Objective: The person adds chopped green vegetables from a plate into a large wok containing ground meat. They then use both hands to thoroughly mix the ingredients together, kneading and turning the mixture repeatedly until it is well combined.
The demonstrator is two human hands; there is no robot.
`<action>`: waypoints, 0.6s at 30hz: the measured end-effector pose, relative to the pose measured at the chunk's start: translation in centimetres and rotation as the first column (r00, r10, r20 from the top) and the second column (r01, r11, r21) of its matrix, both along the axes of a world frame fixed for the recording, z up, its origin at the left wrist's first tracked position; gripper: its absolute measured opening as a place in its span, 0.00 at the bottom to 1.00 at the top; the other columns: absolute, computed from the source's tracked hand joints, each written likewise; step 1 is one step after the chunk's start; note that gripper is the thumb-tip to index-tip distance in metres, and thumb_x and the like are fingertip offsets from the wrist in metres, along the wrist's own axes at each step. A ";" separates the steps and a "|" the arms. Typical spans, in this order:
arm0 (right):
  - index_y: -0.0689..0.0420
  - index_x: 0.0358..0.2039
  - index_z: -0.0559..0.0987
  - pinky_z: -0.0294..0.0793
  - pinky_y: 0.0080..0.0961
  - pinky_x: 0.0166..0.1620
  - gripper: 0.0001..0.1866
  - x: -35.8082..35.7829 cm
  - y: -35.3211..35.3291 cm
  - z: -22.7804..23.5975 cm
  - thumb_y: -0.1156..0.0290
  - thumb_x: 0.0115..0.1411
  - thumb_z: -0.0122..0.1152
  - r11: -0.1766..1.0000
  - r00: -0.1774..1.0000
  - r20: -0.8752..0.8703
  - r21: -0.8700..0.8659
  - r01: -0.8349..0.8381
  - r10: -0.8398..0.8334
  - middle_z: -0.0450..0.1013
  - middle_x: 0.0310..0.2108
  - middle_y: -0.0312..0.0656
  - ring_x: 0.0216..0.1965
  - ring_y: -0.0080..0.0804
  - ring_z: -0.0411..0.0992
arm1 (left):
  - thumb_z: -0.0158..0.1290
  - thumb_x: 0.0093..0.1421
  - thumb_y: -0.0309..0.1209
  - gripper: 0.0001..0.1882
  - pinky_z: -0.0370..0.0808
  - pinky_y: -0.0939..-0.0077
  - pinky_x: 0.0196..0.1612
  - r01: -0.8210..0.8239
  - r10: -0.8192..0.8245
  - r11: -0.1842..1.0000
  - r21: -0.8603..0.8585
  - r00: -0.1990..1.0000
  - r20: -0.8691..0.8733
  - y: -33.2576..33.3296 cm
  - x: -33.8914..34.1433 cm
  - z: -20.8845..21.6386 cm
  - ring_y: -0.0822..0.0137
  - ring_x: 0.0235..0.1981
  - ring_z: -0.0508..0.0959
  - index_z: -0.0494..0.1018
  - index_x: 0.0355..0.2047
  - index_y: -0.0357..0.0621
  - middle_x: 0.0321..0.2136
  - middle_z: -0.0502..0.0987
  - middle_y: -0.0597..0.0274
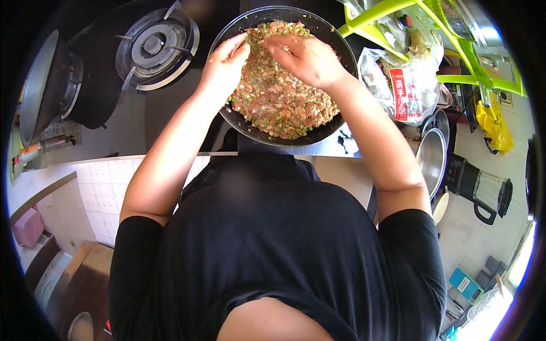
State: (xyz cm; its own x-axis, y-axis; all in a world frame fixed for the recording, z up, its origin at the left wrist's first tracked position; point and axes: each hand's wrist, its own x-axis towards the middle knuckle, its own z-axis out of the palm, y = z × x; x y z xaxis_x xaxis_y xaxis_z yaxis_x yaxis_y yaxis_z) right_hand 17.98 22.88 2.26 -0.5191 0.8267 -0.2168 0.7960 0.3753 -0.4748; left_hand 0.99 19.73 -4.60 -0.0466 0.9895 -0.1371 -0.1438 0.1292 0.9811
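Note:
A round black pan (343, 122) is filled with a minced meat mixture (284, 105), brownish pink and flecked with green bits. Over the pan's left side is my left hand (224, 65), its fingers and thumb apart and small bits stuck to the skin. My right hand (307, 59) reaches in from the right above the mixture, its fingers stretched toward the left hand with a gap at the thumb. Neither hand shows anything held. Whether the fingertips touch the meat is hard to see.
Left of the pan is a gas burner (153, 48), with a dark wok (40, 91) beyond it. On the right lie a clear plastic bag with a red label (402, 96) and a bright green rack (369, 17). A steel bowl (432, 162) and a blender (483, 190) stand nearer.

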 end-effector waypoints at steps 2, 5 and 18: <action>0.58 0.58 0.51 0.44 0.29 0.61 0.34 -0.3 0.9 -6.9 0.48 0.58 0.35 0.916 0.990 0.135 0.391 -0.086 0.035 0.45 0.60 0.45 0.61 0.40 0.44 | 0.50 0.56 0.33 0.19 0.67 0.87 0.37 -0.008 0.008 0.998 -0.056 1.000 0.015 0.3 0.6 -0.1 0.79 0.35 0.70 0.66 0.47 0.41 0.38 0.72 0.62; 0.56 0.60 0.45 0.41 0.28 0.62 0.37 -0.2 0.7 -9.1 0.45 0.58 0.34 0.965 0.922 0.378 0.197 -0.172 0.087 0.40 0.62 0.42 0.62 0.36 0.40 | 0.50 0.56 0.32 0.20 0.65 0.90 0.26 0.064 -0.064 0.997 -0.034 0.998 0.000 0.7 0.7 -0.9 0.82 0.26 0.67 0.64 0.49 0.42 0.35 0.72 0.65; 0.53 0.60 0.48 0.40 0.31 0.62 0.34 -0.7 3.6 -8.1 0.46 0.58 0.32 0.994 0.924 0.381 0.112 -0.018 -0.026 0.41 0.62 0.38 0.63 0.37 0.35 | 0.50 0.56 0.32 0.21 0.68 0.85 0.37 0.146 -0.137 0.988 0.057 0.980 -0.141 1.6 0.0 -1.4 0.75 0.35 0.71 0.63 0.50 0.41 0.41 0.71 0.58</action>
